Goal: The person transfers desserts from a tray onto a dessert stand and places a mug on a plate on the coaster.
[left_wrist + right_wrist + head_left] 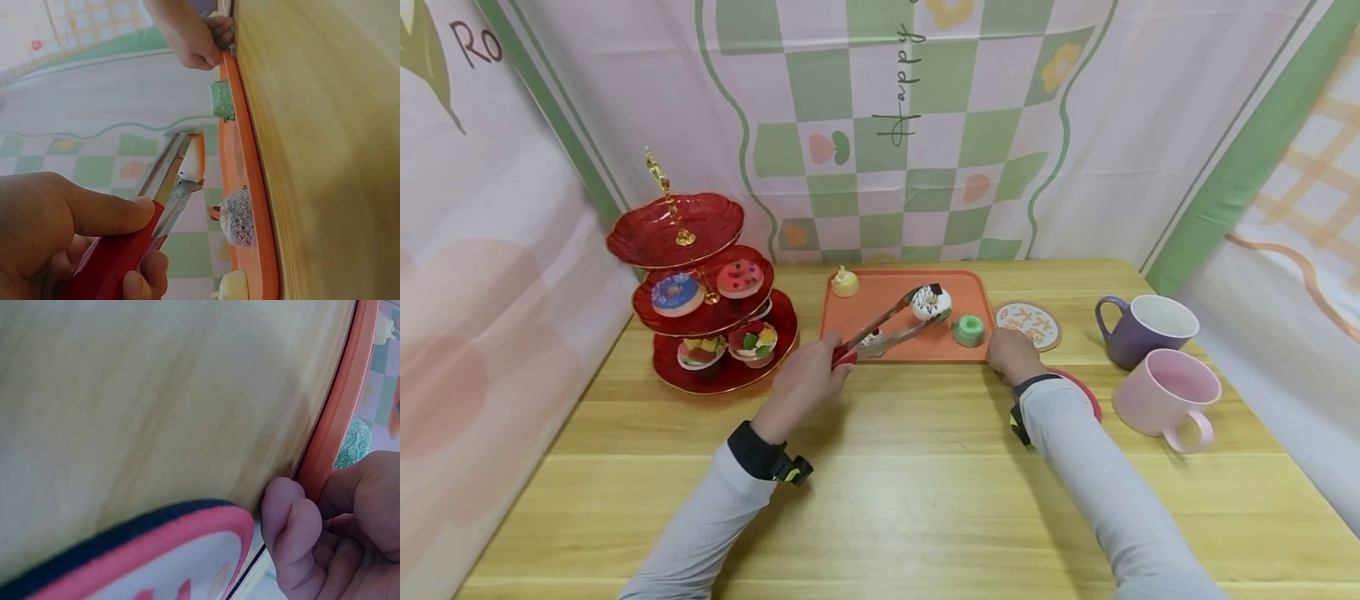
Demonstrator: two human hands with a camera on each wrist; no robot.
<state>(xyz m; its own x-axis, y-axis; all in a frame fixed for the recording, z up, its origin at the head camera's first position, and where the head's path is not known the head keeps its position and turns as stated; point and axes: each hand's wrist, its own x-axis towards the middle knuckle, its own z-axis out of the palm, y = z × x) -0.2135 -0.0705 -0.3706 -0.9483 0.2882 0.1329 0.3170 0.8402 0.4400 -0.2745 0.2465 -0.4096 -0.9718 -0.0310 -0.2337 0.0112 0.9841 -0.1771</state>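
My left hand [805, 382] grips a pair of metal tongs [115, 259] by the red handles. Between the tong tips is a white toy donut [932, 303] with dark drizzle, over the orange tray [902, 282]. At the tray's near right corner, my right hand [1013, 354] pinches the rim, its fingers curled. Beside that corner sits a green toy cake [968, 331]. A small yellow cake [845, 284] stands at the tray's far left. Partly behind the tongs in the head view is a speckled cake [240, 217], plainer in the left wrist view.
On the left stands a three-tier red stand [673, 225] with toy donuts and cupcakes on its lower tiers. A round coaster [1037, 321] and a red-rimmed one [206, 550] lie by my right hand. Purple [1138, 333] and pink mugs [1157, 396] are at the right.
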